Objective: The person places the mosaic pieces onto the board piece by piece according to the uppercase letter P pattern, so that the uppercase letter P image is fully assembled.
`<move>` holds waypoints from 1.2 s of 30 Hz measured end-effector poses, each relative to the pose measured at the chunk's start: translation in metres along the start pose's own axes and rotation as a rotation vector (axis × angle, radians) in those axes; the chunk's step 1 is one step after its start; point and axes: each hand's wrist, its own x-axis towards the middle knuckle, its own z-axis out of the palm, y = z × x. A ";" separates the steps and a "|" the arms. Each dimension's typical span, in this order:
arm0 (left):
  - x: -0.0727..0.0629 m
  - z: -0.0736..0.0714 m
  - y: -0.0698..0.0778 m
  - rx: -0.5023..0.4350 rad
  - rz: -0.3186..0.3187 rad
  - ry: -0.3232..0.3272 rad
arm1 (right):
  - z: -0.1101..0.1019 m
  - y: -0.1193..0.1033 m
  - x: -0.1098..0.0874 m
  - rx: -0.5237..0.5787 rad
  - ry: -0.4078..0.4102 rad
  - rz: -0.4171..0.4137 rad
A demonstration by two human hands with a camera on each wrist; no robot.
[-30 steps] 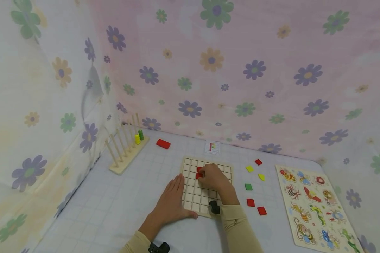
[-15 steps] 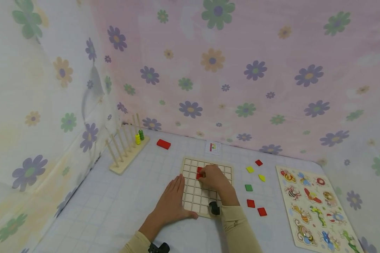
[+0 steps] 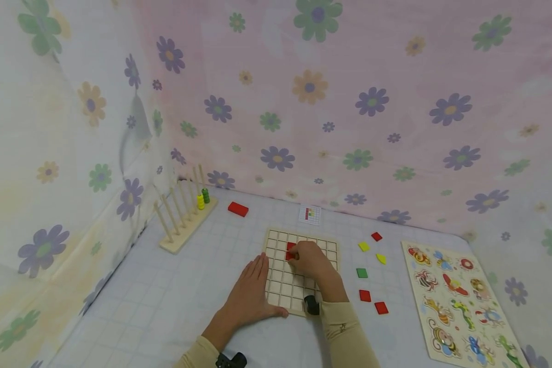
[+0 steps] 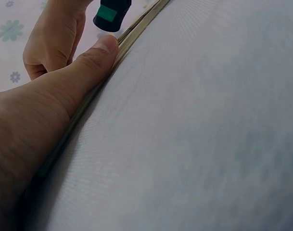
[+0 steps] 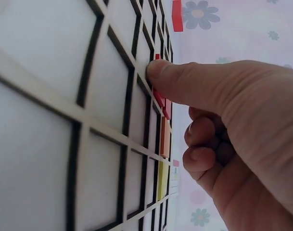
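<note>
A wooden grid board [image 3: 273, 286] lies on the table between both hands. My right hand [image 3: 312, 263] is over its upper middle, fingers curled, and pinches a red square tile [image 5: 158, 97] at a cell; the index fingertip is hidden behind the thumb in the right wrist view. Beyond the thumb, an orange-looking tile [image 5: 164, 137] and a yellow tile [image 5: 162, 180] sit in cells. With fingers straight, my left hand [image 3: 248, 299] rests against the board's left side, its thumb along the near edge. The left wrist view shows that thumb [image 4: 95, 60] touching the board's rim.
Right of the board lie several loose pieces, including a green square [image 3: 361, 273], a red square [image 3: 365, 295] and a yellow quarter-round [image 3: 381, 259]. An insect puzzle [image 3: 448, 301] is farther right. Behind are a pattern card [image 3: 309, 214], red block [image 3: 237, 209] and peg stand [image 3: 186, 234].
</note>
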 end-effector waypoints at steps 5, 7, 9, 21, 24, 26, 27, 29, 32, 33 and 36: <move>0.000 0.000 0.000 -0.003 0.000 0.003 | 0.003 0.003 -0.002 0.007 0.027 -0.027; 0.000 0.000 0.000 -0.015 0.000 0.007 | 0.004 0.006 -0.004 0.008 0.045 -0.044; 0.000 -0.001 0.001 -0.023 -0.002 0.006 | 0.004 0.010 -0.007 0.039 0.071 -0.051; 0.000 0.004 0.000 -0.034 -0.021 -0.008 | -0.021 0.048 -0.046 0.161 0.158 0.122; 0.000 0.005 0.001 -0.038 -0.022 -0.013 | -0.028 0.069 -0.065 0.170 0.191 0.163; 0.000 0.006 0.001 -0.040 -0.018 -0.015 | -0.032 0.084 -0.080 0.156 0.209 0.189; 0.000 0.006 0.001 -0.041 -0.015 -0.012 | -0.033 0.092 -0.086 0.147 0.218 0.199; -0.001 0.005 0.001 -0.035 -0.015 -0.007 | -0.036 0.105 -0.100 0.140 0.224 0.229; -0.001 0.005 0.000 -0.028 -0.015 -0.001 | -0.042 0.120 -0.117 0.150 0.214 0.286; -0.001 0.005 0.000 -0.024 -0.015 -0.001 | -0.044 0.124 -0.122 0.158 0.207 0.309; 0.000 0.005 0.000 -0.032 -0.012 -0.008 | -0.049 0.133 -0.137 0.167 0.172 0.390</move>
